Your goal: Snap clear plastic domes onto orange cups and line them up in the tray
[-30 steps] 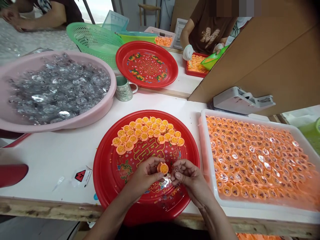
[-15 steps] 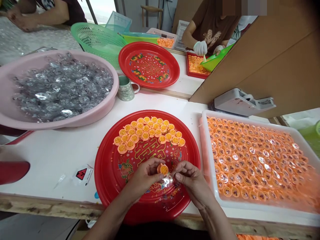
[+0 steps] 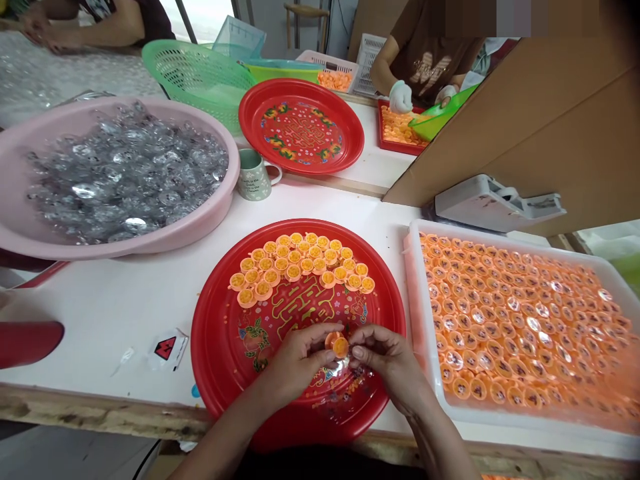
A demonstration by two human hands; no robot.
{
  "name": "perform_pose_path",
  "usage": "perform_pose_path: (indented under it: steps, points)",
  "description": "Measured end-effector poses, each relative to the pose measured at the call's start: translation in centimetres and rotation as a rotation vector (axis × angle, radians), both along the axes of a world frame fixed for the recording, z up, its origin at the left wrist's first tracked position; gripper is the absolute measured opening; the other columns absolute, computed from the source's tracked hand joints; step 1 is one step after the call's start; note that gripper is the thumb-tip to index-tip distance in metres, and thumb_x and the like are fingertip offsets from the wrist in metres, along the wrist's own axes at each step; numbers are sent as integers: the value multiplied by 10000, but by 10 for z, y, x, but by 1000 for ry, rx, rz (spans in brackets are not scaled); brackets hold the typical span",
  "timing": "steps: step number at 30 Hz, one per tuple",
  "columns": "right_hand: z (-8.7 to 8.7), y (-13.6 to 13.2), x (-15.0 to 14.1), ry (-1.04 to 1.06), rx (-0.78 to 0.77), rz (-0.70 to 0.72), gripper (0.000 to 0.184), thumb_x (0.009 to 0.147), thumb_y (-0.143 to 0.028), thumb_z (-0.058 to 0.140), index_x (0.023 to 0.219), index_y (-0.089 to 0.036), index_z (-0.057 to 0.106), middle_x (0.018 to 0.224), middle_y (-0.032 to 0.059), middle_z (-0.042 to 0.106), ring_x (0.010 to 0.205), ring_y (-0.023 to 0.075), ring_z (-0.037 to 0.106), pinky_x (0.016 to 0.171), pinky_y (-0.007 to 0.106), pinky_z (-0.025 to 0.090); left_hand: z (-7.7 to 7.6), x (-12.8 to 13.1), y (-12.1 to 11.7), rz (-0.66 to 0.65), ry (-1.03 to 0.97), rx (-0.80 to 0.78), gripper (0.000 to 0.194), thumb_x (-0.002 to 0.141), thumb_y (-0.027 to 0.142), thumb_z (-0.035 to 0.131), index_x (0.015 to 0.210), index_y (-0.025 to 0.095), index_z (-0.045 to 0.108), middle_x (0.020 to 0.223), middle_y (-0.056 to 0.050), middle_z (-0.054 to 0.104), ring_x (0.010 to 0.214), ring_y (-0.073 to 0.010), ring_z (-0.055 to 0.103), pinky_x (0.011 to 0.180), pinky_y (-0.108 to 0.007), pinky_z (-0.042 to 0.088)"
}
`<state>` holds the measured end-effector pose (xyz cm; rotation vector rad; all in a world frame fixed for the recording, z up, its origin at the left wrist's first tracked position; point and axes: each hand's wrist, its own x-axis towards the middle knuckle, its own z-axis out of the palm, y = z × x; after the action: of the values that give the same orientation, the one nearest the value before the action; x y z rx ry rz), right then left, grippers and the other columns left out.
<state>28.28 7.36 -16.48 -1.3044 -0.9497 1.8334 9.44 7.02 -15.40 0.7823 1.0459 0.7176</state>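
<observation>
My left hand (image 3: 300, 360) pinches a small orange toy cup (image 3: 340, 346) on a saucer by its left side, above the front half of a red round tray (image 3: 220, 353). Close against the cup's right side, my right hand (image 3: 385, 353) has thumb and fingers pinched together; what lies between them is too small to make out. Toward the back of the tray, several similar orange cups (image 3: 294, 271) with yellow tops sit on saucers in an arc. Shiny spots and small specks show on the tray below my hands.
A white bin (image 3: 435, 380) packed with orange cups stands right, below a tape dispenser (image 3: 495, 203) and cardboard sheet (image 3: 540, 127). Left is a pink basin (image 3: 220, 207) of clear wrapped pieces; behind are a green mug (image 3: 254, 177) and red tray (image 3: 350, 157). Two people sit across.
My right fingertips have come in against the cup, which has turned a little in my left fingers. Across the table, the co-worker's gloved hand has moved slightly down over the small red tray.
</observation>
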Motion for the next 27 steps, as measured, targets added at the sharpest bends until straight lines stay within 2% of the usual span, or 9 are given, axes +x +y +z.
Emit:
perform_pose_path:
  steps: [2,5,8,12,15,18,25,27]
  points:
    - [-1,1,-1,-75,33,1,177,711,-321,791,785,-191,695,720,5,654,632,137,596,615,268,487,-3,1,-2,-33,70,46,390,800,211,609,1188,199,649,1183,-87,688,1078,-266,642,904,-399,530]
    - [-2,-1,-3,-301,240,-24,81,738,-258,750,739,-198,696,735,15,645,689,159,600,638,276,487,-3,4,-5,-90,217,170,414,844,219,569,1254,225,622,1284,-80,642,1183,-262,586,1015,-417,459]
    - [0,-5,-5,-451,432,-33,27,793,-200,688,772,-217,685,750,17,651,686,163,610,638,280,490,2,7,-6,-143,315,291,474,829,169,581,1296,250,588,1335,-60,607,1231,-246,548,1068,-393,409]
    - [7,-11,-6,-526,592,-26,71,848,-185,631,835,-239,676,775,21,657,652,163,617,602,279,493,6,12,-5,-107,387,393,386,839,153,578,1199,269,648,1198,-31,688,1105,-214,618,982,-329,467]
    - [12,-14,-7,-536,613,-46,74,860,-193,625,828,-240,674,750,20,660,634,163,613,574,270,482,7,14,-6,-70,400,460,288,848,151,574,1088,264,685,1068,-18,722,997,-190,650,917,-292,491]
    - [15,-16,-8,-538,640,-71,81,868,-189,618,823,-238,666,723,17,649,629,162,610,566,266,477,10,16,-8,-18,405,499,257,835,150,590,1047,257,689,1033,-25,725,948,-190,660,893,-292,501]
    - [17,-23,-13,-515,660,-125,113,858,-144,625,858,-252,659,760,15,645,662,160,605,603,270,483,12,17,-14,97,357,501,285,836,171,612,1104,258,653,1043,-26,716,962,-184,666,870,-272,513]
    - [16,-23,-15,-500,661,-151,141,855,-149,629,938,-260,652,803,24,634,707,171,609,621,277,495,11,17,-14,120,339,483,296,835,158,608,1112,255,643,1043,-24,715,963,-178,667,862,-264,514]
